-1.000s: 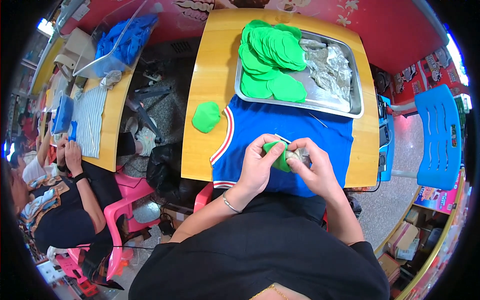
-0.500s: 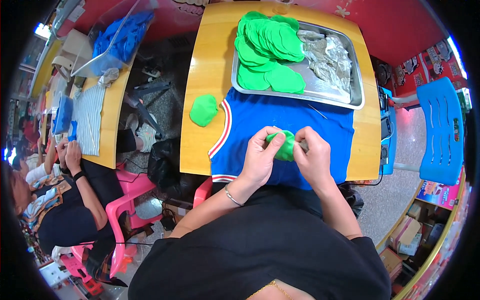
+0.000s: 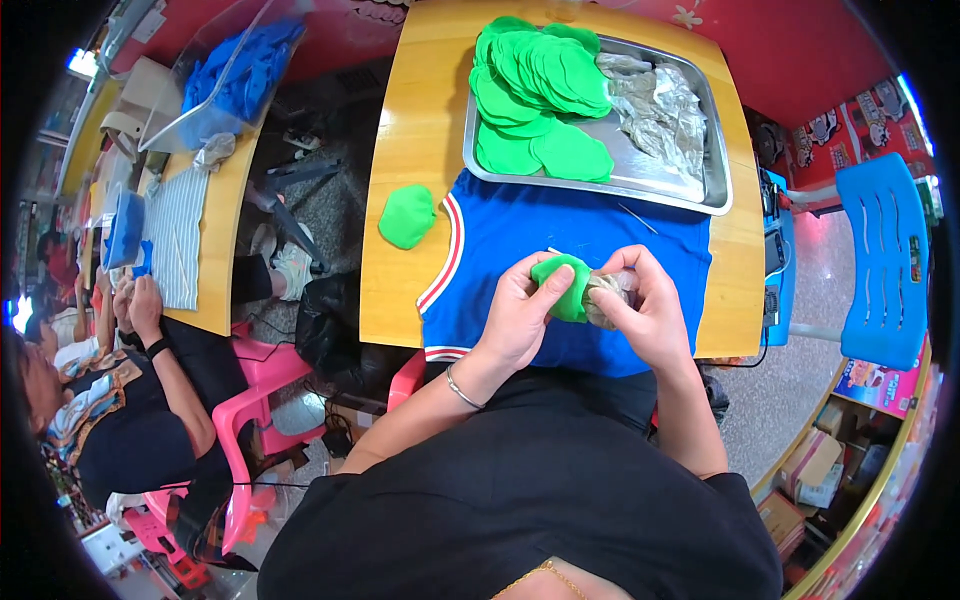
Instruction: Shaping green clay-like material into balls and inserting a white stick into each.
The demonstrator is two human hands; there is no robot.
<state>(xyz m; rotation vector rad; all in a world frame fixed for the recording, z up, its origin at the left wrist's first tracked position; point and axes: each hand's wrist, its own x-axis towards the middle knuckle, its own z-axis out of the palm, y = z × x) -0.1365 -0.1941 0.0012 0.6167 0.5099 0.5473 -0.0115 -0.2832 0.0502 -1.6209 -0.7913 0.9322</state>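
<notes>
"What is placed farthest left?"

"Well left of the blue fabric garment with red-and-white trim [image 3: 490, 230], a seated person in a dark top [image 3: 135, 430] is seen at a second wooden table [image 3: 222, 235]. On it are set a clear plastic bin [image 3: 160, 130], filled with crumpled blue pieces [image 3: 230, 80], and a grey-and-white striped cloth [image 3: 180, 240]."

"And closer to the garment?"

"Just beside its left edge, a loose, rounded, bright green sheet [image 3: 407, 216] is laid on the yellow-brown wooden table [image 3: 400, 110]. At its far edge, a shallow rectangular metal tray [image 3: 632, 172] is set, with a stack of rounded green sheets [image 3: 540, 80] at left and crumpled, shiny film [image 3: 670, 120] at right."

"What is being held?"

"Above the garment's nearer half, a curved green piece [image 3: 573, 303] is gripped by the left hand [image 3: 522, 315], thumb pressed on its front. Against its right edge, a crumpled greyish bundle [image 3: 600, 312] is pinched by the right hand [image 3: 655, 315], between thumb and bent fingers. Whether the two are joined cannot be told."

"And farthest right?"

"Well right of the garment, a bright blue plastic chair with a slotted back [image 3: 882, 260] is seen."
</notes>
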